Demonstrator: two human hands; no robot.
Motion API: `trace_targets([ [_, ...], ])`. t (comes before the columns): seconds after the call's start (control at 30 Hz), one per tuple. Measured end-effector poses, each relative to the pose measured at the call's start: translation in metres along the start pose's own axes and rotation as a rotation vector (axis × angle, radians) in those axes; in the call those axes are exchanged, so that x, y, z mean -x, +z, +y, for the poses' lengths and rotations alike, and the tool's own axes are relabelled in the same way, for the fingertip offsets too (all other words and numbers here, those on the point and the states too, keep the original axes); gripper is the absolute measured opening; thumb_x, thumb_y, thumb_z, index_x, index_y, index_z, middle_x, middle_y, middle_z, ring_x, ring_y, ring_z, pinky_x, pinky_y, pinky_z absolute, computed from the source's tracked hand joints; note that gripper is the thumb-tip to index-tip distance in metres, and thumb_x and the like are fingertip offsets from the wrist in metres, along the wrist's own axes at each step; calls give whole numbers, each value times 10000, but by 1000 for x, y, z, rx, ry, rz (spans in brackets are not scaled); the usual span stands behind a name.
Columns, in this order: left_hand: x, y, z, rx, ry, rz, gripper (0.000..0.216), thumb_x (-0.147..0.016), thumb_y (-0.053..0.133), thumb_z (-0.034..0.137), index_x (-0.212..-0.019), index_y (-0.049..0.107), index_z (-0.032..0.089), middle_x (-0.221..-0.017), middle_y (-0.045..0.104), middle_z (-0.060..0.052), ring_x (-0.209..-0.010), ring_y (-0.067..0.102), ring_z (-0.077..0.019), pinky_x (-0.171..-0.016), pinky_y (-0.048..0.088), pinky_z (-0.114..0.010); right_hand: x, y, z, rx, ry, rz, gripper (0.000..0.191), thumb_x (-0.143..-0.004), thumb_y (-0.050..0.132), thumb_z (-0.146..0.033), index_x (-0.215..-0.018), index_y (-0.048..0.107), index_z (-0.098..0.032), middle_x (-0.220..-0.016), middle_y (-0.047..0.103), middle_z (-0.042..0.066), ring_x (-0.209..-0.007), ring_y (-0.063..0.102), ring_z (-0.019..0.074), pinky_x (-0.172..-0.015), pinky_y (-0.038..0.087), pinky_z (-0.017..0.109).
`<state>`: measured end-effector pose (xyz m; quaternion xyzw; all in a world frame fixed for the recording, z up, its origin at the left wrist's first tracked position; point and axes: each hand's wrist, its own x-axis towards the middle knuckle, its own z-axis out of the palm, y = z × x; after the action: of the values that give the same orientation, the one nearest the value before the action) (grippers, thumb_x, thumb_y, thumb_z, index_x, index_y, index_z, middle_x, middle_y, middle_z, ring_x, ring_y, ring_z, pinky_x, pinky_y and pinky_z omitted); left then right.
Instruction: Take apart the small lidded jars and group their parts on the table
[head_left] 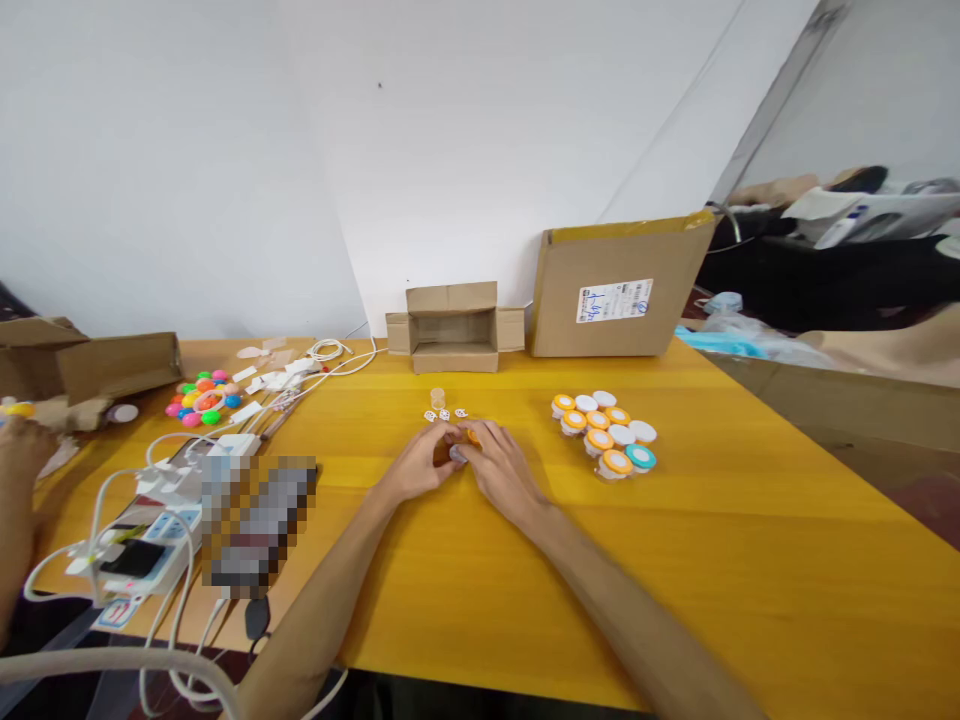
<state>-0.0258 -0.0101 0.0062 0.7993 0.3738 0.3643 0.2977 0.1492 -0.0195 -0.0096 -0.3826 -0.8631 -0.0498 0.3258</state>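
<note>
My left hand [420, 464] and my right hand [502, 464] meet over the middle of the table, fingers curled in a pinch around a small jar [457, 454]. Only a pale, see-through part of it shows between the thumbs, with an orange lid [472, 436] by the right fingers. My fingers hide the rest. Just beyond them stands a small clear jar [438, 399]. Small white pieces with dark marks [445, 414] lie in front of it. To the right is a cluster of small jars with orange lids [617, 462], white lids [622, 435] and a teal lid [640, 457].
An open cardboard box [454, 358] sits against the wall, beside a large upright carton [615, 300]. On the left are power strips [169, 540], white cables, a blurred-out dark device [262, 525] and colourful balls [202, 398]. Another person's hand [26, 450] is at the far left.
</note>
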Motion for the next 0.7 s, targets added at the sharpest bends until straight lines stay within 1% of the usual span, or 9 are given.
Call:
trace_targets([
  [0.1,0,0,-1,-5,-23,-2,218,-786,619,143,-995,577,192,-954,655,-49,-887,616,-180,-845,493,-302,-1,-1,0,91,-39,3,257,-871,543,-45,-934,694,-243,-1149,653,77,-1052,561,233,-830,477,360],
  [0.27,0,-1,2,4,-37,-18,220,-767,602,109,-972,584,186,-927,661,-46,-848,619,-176,-809,503,-292,-2,-1,0,224,-130,-4,195,-905,544,-96,-945,694,-213,-1158,661,98,-1035,571,227,-823,476,365],
  [0.43,0,-2,4,-28,-37,-23,235,-745,579,71,-954,592,180,-909,654,-37,-819,610,-168,-786,505,-282,-3,0,-1,273,-198,-3,214,-913,510,-86,-965,696,-178,-1239,642,119,-1085,571,238,-870,472,385],
  [0.57,-1,-2,2,-70,-35,-26,209,-737,576,64,-913,602,175,-877,642,-29,-781,594,-162,-755,505,-277,-3,0,-1,301,-250,6,238,-914,478,-70,-955,697,-153,-1231,652,133,-1048,595,232,-842,486,368],
  [0.7,-1,-3,2,-86,-24,-40,204,-741,568,57,-903,610,174,-896,641,-34,-820,598,-170,-784,504,-285,-3,1,-1,312,-262,-1,262,-917,456,-70,-972,697,-159,-1235,656,129,-1045,598,231,-838,487,370],
])
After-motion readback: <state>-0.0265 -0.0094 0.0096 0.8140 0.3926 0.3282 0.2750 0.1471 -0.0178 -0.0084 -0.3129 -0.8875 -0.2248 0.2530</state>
